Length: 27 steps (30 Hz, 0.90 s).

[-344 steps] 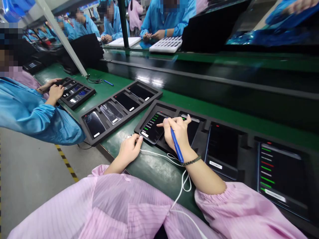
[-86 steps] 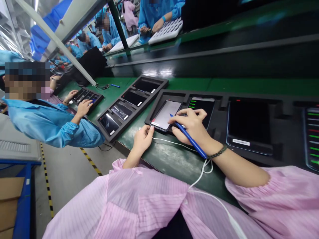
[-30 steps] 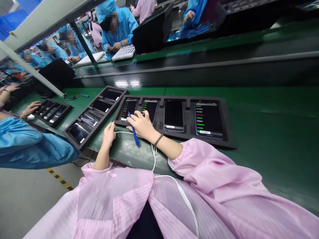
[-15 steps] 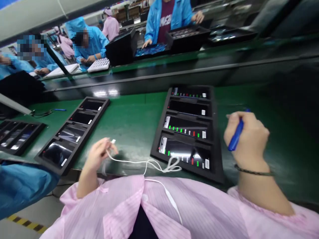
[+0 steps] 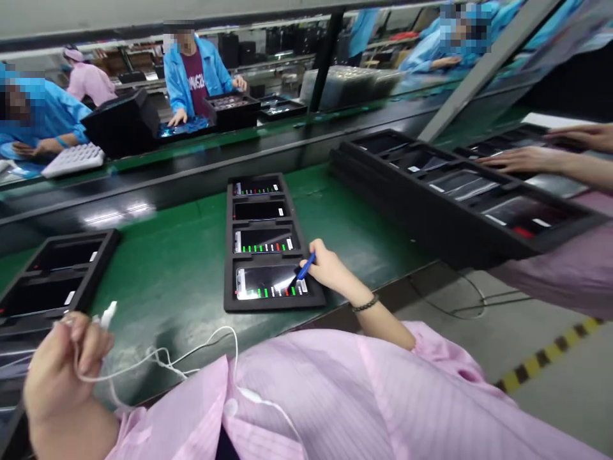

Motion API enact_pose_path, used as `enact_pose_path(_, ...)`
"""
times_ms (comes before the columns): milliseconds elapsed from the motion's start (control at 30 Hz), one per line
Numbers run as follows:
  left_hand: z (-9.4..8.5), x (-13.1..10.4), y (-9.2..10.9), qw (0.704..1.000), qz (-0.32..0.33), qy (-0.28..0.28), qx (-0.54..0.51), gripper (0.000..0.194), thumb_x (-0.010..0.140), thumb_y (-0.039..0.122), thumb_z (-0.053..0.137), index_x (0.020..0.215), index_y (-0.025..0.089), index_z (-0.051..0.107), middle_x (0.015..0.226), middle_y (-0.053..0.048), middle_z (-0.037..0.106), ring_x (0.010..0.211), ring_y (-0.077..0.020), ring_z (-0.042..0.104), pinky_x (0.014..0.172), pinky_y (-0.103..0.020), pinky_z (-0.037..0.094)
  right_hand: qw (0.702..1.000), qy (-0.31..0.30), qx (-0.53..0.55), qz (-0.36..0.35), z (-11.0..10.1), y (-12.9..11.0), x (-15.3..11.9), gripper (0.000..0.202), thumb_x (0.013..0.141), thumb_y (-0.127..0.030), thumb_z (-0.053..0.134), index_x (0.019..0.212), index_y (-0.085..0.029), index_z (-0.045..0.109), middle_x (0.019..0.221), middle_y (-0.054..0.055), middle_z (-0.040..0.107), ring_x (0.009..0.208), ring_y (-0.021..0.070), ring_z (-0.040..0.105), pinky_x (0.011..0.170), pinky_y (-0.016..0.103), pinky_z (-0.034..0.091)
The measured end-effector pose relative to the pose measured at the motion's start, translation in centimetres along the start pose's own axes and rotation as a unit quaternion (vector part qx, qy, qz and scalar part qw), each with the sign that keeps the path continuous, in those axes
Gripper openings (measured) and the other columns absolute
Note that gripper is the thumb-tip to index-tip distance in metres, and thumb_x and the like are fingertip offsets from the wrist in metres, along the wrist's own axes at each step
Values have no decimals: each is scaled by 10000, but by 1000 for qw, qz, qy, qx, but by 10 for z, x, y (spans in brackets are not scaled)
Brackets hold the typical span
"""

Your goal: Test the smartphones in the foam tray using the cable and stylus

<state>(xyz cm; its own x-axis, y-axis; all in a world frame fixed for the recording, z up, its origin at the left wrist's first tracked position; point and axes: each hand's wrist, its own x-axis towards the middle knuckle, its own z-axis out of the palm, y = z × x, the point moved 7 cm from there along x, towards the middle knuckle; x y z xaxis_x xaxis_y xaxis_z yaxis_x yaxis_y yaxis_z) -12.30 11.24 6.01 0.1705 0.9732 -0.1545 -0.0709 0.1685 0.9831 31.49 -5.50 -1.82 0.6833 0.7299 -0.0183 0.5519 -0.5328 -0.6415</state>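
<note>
My left hand (image 5: 67, 364) is closed on a thin white earphone cable (image 5: 168, 364), whose white plug end (image 5: 109, 314) sticks up past the fingers. The cable loops over the table edge to my chest, with a slim in-line piece (image 5: 251, 396) on it. My right hand (image 5: 330, 267) grips a blue pen (image 5: 306, 266), its lower end over the nearest phone (image 5: 265, 282) in a black foam tray (image 5: 275, 305). Several phones lie in that tray, most showing rows of green, white and red marks; one screen is dark (image 5: 256, 210). Each bears a small white label.
Another phone tray (image 5: 112, 239) lies at the left, partly behind my left hand. Stacked black trays (image 5: 383, 185) with phones stand at the right, beside a co-worker's hands (image 5: 527, 160). The green table (image 5: 177, 236) ends at a raised ledge; other people work beyond it.
The view has swung to the right, bringing the stacked trays and co-worker's hands into sight. My right hand has brought the pen over the nearest phone. My left hand still holds the cable.
</note>
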Motion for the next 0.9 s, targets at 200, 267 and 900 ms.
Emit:
enact_pose_path(200, 33, 11, -9, 999, -11, -27, -14, 701, 369, 690, 928, 524, 201, 451, 309, 59, 352, 309, -62, 256, 369, -212, 245, 994, 80, -70, 37, -64, 49, 23, 345, 670, -279, 676, 797, -262, 355, 568, -42, 437, 547, 179, 447, 585, 302, 353)
enact_pose_path(267, 29, 14, -10, 999, 1, -37, -10, 680, 432, 695, 915, 542, 208, 452, 319, 67, 352, 308, -63, 247, 379, -222, 231, 982, 150, -96, 58, -100, 68, 30, 352, 723, -318, 660, 804, -266, 322, 577, -30, 395, 554, 183, 403, 588, 325, 337)
enact_pose_path(900, 25, 31, -43, 998, -37, -51, -2, 637, 633, 649, 850, 651, 180, 419, 414, 89, 402, 341, -16, 246, 430, -203, 182, 939, 185, -245, -154, 29, -37, 19, 266, 976, -426, 531, 945, -162, 532, 901, 175, 599, 882, 331, 509, 784, 409, 330)
